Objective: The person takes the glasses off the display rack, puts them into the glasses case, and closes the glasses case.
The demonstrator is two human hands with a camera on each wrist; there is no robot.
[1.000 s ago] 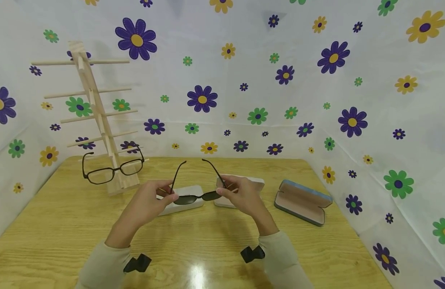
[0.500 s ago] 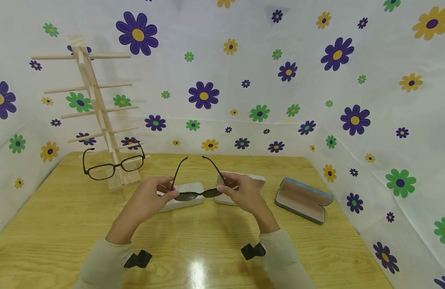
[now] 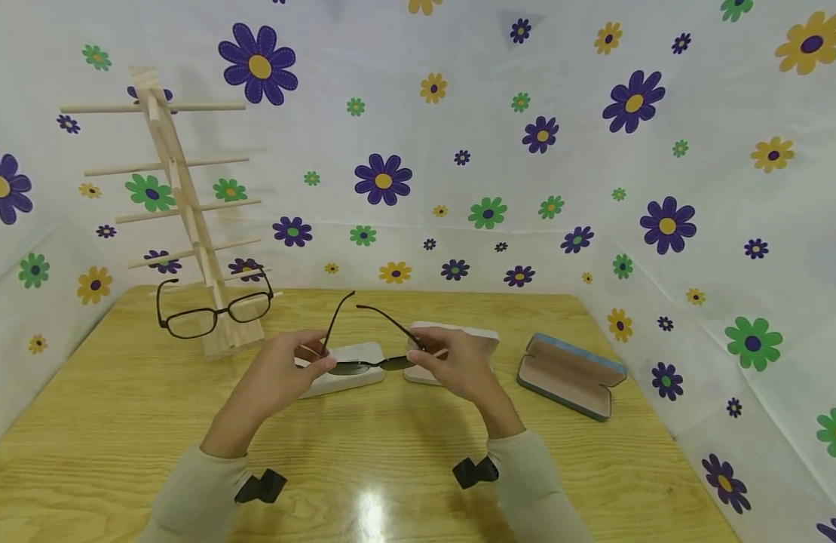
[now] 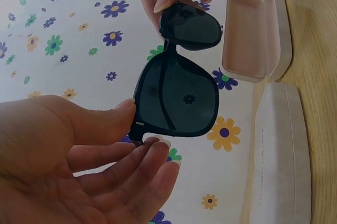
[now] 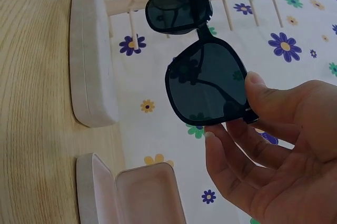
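Dark-lensed black sunglasses (image 3: 353,368) are held up between both hands, above the table. My left hand (image 3: 282,369) pinches the frame's left outer corner between thumb and fingers, as the left wrist view shows. At the opposite corner my right hand (image 3: 454,363) pinches the frame the same way. The left temple points away from me, while the right temple slants inward toward it. Behind the sunglasses lie a closed white glasses case (image 4: 279,155) and an open white case with a pinkish lining (image 4: 245,39), both partly hidden by the hands in the head view.
To the right lies an open blue-grey glasses case (image 3: 567,377). A wooden peg rack (image 3: 187,204) stands at the back left, with clear black-rimmed eyeglasses (image 3: 217,313) on its lowest part. A flower-patterned cloth (image 3: 418,113) rises behind the wooden table (image 3: 363,467).
The right temple of the sunglasses has swung inward to the left. Both hands keep their grip on the frame. The head view shifted slightly earlier on.
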